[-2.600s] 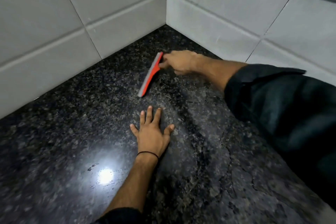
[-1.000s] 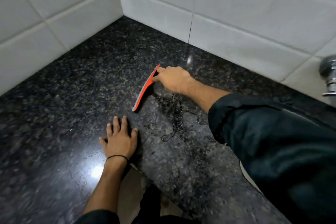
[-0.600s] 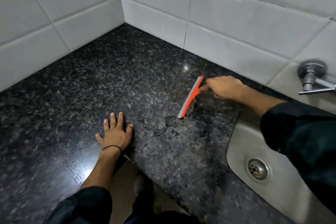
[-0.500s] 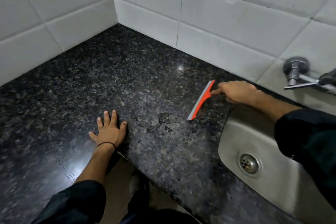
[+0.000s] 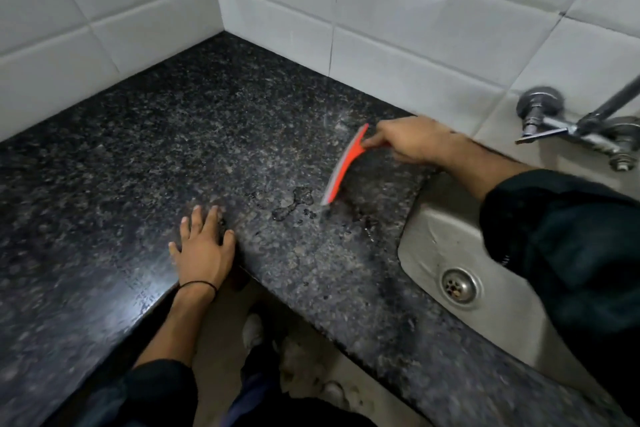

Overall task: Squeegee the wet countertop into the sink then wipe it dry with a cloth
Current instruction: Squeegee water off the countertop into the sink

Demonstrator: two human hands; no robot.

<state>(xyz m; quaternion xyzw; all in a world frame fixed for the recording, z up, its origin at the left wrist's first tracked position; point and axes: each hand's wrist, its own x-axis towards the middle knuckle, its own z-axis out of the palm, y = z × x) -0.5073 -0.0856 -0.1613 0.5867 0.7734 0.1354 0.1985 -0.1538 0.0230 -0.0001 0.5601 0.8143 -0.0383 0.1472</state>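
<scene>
We're on step 1: pushing the water into the sink [image 5: 429,236]. No drying yet, & we see no cloth in view.

Our right hand [image 5: 412,142] is closed tight round the handle of the orange squeegee [image 5: 343,166]. The blade rests on the dark stone countertop [image 5: 173,135], tilted, w/ its far end near the back wall tiles [image 5: 433,28] & its near end pointing at us. It sits just left of the sink edge, not over it yet.

Our left hand [image 5: 202,250] lies flat on the counter near the front edge, fingers spread apart, holding nothing. It looks like it props us up.

Small puddles [image 5: 294,201] sit just left of the blade's near end, so the blade looks to have missed them. More drops lie between the blade & the sink.

Next move, we think: slide the blade right till the water tips over the sink rim. Keep it pressed down flat so no water slips under. Then go back for the puddles w/ a lower pass. The tap [image 5: 554,121] is up on the wall, well out of our way.
</scene>
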